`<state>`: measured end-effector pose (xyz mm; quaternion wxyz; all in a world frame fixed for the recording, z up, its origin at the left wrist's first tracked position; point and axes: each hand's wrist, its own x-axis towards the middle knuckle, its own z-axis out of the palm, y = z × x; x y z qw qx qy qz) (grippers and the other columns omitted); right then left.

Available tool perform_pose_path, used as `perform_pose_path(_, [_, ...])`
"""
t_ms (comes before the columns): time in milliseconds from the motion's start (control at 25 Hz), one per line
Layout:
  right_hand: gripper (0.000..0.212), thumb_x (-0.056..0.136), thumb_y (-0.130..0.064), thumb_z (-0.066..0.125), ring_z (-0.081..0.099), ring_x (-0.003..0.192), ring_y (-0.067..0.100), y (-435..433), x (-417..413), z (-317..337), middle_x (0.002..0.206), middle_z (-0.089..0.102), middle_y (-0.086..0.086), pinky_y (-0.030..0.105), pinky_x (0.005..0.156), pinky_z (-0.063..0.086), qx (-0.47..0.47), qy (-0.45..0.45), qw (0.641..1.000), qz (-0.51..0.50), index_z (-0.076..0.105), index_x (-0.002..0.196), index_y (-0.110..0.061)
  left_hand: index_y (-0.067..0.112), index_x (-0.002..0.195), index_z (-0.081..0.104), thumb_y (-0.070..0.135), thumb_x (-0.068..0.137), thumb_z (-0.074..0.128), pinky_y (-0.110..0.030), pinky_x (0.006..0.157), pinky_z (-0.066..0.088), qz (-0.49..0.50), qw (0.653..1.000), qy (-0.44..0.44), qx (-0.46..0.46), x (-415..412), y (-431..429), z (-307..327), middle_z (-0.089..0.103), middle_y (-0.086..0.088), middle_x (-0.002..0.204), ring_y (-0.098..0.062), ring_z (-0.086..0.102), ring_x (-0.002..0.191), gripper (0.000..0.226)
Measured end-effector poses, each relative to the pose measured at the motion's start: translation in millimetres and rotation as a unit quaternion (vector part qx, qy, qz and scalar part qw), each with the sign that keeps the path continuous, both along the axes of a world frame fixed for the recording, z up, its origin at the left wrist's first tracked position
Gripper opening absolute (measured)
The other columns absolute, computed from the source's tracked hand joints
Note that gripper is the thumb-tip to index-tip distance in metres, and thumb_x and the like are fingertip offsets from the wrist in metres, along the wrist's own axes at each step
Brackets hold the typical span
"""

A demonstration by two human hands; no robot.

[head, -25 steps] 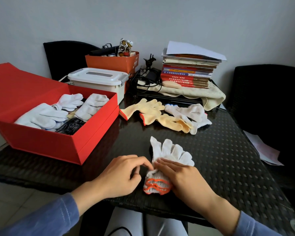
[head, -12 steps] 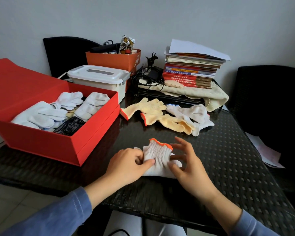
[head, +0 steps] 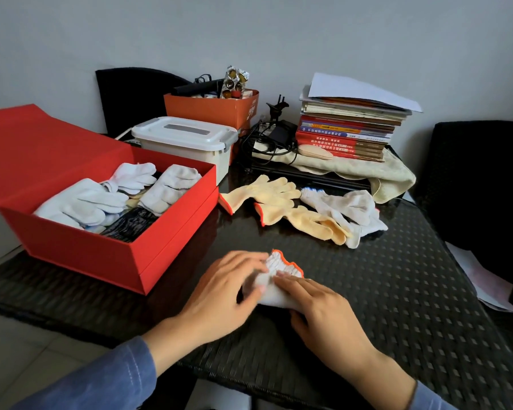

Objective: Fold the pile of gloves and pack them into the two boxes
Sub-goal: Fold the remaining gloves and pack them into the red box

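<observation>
A folded white glove with an orange cuff point(head: 282, 270) lies on the dark table near the front. My left hand point(head: 222, 294) pinches its left side and my right hand point(head: 320, 312) presses flat on its near right part; most of the glove is hidden under them. Two yellow gloves point(head: 282, 202) and a heap of white gloves point(head: 350, 208) lie further back. The open red box point(head: 107, 255) at the left holds several folded white gloves point(head: 83, 205) and a dark pair. A white lidded plastic box point(head: 187, 143) stands behind it.
An orange carton point(head: 214, 109) with odds and ends, tangled cables point(head: 267, 140), a stack of books point(head: 350, 128) on a beige cloth point(head: 367, 173) fill the table's back. Black chairs stand at the back left and right point(head: 480, 179). Papers point(head: 480, 279) lie beyond the right edge.
The glove was folded over, its orange cuff brought from the near end up onto the fingers. Both hands have now closed in and press on the folded bundle.
</observation>
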<state>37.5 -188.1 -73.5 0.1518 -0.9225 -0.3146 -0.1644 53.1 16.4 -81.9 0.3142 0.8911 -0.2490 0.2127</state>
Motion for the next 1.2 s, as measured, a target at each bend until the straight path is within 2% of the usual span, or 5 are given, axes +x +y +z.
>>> perform_pose_path(120, [0.044,0.072,-0.017,0.066,0.062,0.086,0.007,7,8,9,0.096,0.069,-0.017,0.016,0.072,0.041,0.059,0.018,0.998,-0.032,0.058,0.111,-0.034,0.026,0.114,0.059,0.048,0.074,0.064,-0.024,0.103,0.035,-0.043,0.995,0.004,0.092,-3,9,1,0.054,0.017,0.129,-0.001,0.042,0.127,0.045])
perform_pose_path(360, [0.016,0.089,-0.024,0.062,0.061,0.092,-0.002,44,45,71,0.098,0.066,-0.015,0.017,0.079,0.05,0.31,0.22,0.925,0.019,0.061,0.105,-0.027,0.025,0.097,0.06,0.049,0.078,0.069,-0.022,0.066,0.048,0.007,0.991,0.103,-0.08,4,38,67,0.066,0.011,0.083,-0.002,0.061,0.077,0.032])
perform_pose_path(600, [0.025,0.087,-0.026,0.065,0.059,0.088,0.001,131,95,131,0.097,0.063,-0.012,0.011,0.077,0.046,0.285,0.199,0.934,0.078,0.059,0.11,-0.017,0.024,0.092,0.064,0.034,0.082,0.071,-0.024,0.076,0.052,0.105,0.967,0.134,-0.189,16,110,123,0.071,0.009,0.089,0.0,0.067,0.084,0.016])
perform_pose_path(800, [0.026,0.084,-0.033,0.069,0.054,0.084,0.01,220,133,144,0.091,0.058,-0.005,0.019,0.073,0.041,0.167,0.2,0.961,0.099,0.056,0.102,-0.019,0.014,0.093,0.062,0.02,0.082,0.072,-0.024,0.05,0.039,0.217,0.917,0.235,-0.238,22,171,131,0.06,0.011,0.055,0.002,0.05,0.042,0.016])
perform_pose_path(1200, [0.034,0.082,-0.04,0.067,0.058,0.101,0.017,265,156,103,0.107,0.064,0.001,0.024,0.075,0.039,-0.075,0.214,0.971,0.07,0.062,0.108,-0.018,0.026,0.088,0.068,0.058,0.068,0.074,-0.03,0.078,0.05,0.359,0.889,0.231,0.165,31,202,116,0.066,0.013,0.093,-0.013,0.062,0.091,0.038])
